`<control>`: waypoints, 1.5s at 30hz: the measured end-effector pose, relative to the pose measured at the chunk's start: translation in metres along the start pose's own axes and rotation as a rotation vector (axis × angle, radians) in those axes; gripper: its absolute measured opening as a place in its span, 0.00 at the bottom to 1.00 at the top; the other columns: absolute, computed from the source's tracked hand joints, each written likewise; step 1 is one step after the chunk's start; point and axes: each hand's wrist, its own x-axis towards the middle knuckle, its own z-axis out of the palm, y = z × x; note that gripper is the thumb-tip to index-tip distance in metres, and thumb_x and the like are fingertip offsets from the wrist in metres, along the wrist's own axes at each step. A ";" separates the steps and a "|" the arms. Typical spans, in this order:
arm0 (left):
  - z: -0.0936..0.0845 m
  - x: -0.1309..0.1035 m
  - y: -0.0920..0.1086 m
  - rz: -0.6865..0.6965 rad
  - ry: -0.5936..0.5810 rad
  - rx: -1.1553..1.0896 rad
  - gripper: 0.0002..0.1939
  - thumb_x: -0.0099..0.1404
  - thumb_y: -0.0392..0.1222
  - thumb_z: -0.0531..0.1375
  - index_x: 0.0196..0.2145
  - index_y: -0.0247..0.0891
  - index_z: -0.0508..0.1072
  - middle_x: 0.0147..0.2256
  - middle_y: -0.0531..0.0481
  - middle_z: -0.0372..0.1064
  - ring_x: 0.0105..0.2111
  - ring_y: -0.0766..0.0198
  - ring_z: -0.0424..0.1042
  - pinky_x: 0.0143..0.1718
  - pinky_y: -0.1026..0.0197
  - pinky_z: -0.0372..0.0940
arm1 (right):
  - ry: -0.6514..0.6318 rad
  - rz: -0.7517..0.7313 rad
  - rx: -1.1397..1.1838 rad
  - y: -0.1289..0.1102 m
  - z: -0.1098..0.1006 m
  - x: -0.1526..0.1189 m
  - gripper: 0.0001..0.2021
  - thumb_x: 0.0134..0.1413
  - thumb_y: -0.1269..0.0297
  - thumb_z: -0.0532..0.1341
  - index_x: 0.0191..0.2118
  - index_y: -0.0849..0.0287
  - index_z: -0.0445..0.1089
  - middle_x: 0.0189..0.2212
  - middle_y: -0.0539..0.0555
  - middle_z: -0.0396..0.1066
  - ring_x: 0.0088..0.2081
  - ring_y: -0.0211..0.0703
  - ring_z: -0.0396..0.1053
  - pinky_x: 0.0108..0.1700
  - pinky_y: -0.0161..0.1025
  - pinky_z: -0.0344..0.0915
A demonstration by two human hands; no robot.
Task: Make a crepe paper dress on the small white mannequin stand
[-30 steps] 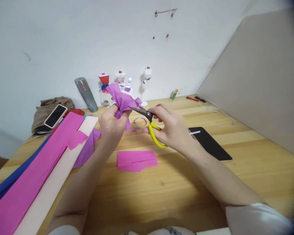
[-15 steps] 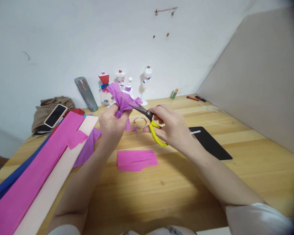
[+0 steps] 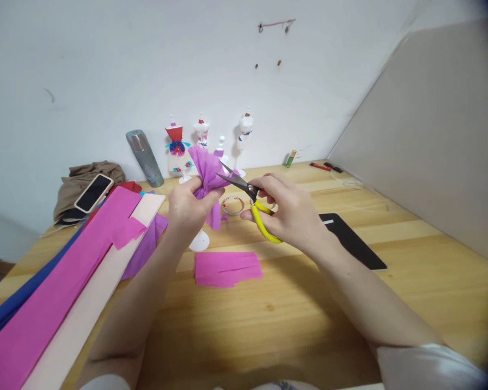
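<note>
My left hand (image 3: pixel 193 205) is closed around a small white dress form (image 3: pixel 221 142) wrapped in gathered purple crepe paper (image 3: pixel 207 165). The form's round white base (image 3: pixel 199 241) shows below that hand; most of its body is hidden. The paper flares out above my fingers and a strip hangs beneath them. In my right hand (image 3: pixel 287 208) is a pair of scissors (image 3: pixel 264 225) with yellow handles. Its dark blades are parted and point left, at the right edge of the purple paper.
Flat pink crepe paper (image 3: pixel 228 268) lies in front, with a tape roll (image 3: pixel 232 206) behind it. Several decorated dress forms (image 3: pixel 174 135) and a bottle (image 3: pixel 144 157) stand by the wall. Long paper strips (image 3: pixel 65 287) and a phone (image 3: pixel 93 193) lie left, a black tablet (image 3: pixel 353 238) right.
My left hand and the paper have shifted slightly right and down, and the form's white base has come into view. The scissors' blades are further apart.
</note>
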 end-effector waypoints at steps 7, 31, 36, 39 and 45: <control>-0.009 0.001 0.013 -0.154 -0.197 -0.244 0.13 0.46 0.46 0.68 0.28 0.35 0.81 0.24 0.50 0.73 0.24 0.65 0.66 0.24 0.63 0.61 | 0.008 -0.028 -0.057 -0.001 -0.006 0.001 0.18 0.60 0.43 0.63 0.43 0.52 0.72 0.34 0.56 0.70 0.32 0.48 0.68 0.31 0.44 0.64; -0.006 -0.004 0.014 -0.186 -0.285 -0.186 0.13 0.47 0.46 0.68 0.28 0.35 0.82 0.20 0.53 0.67 0.20 0.68 0.61 0.20 0.65 0.55 | 0.060 -0.067 -0.162 0.001 -0.005 0.000 0.13 0.63 0.48 0.62 0.46 0.49 0.73 0.33 0.55 0.67 0.34 0.49 0.66 0.34 0.45 0.63; -0.006 -0.004 0.014 -0.158 -0.287 -0.189 0.12 0.48 0.45 0.68 0.29 0.36 0.83 0.21 0.52 0.69 0.22 0.66 0.63 0.21 0.64 0.57 | 0.063 -0.081 -0.197 0.001 -0.005 0.000 0.14 0.64 0.47 0.61 0.46 0.50 0.73 0.33 0.55 0.67 0.33 0.48 0.66 0.34 0.45 0.63; -0.006 -0.005 0.014 -0.147 -0.282 -0.187 0.11 0.48 0.44 0.68 0.29 0.36 0.83 0.22 0.52 0.70 0.23 0.66 0.65 0.22 0.64 0.59 | 0.071 -0.097 -0.203 0.002 -0.005 -0.001 0.15 0.64 0.47 0.61 0.46 0.50 0.72 0.33 0.55 0.68 0.33 0.48 0.67 0.34 0.45 0.63; -0.005 -0.005 0.017 -0.163 -0.276 -0.200 0.10 0.48 0.43 0.68 0.29 0.36 0.83 0.22 0.52 0.72 0.23 0.65 0.66 0.23 0.63 0.60 | 0.076 -0.106 -0.182 0.002 -0.006 -0.002 0.15 0.64 0.46 0.61 0.47 0.49 0.73 0.33 0.55 0.68 0.34 0.49 0.67 0.34 0.45 0.62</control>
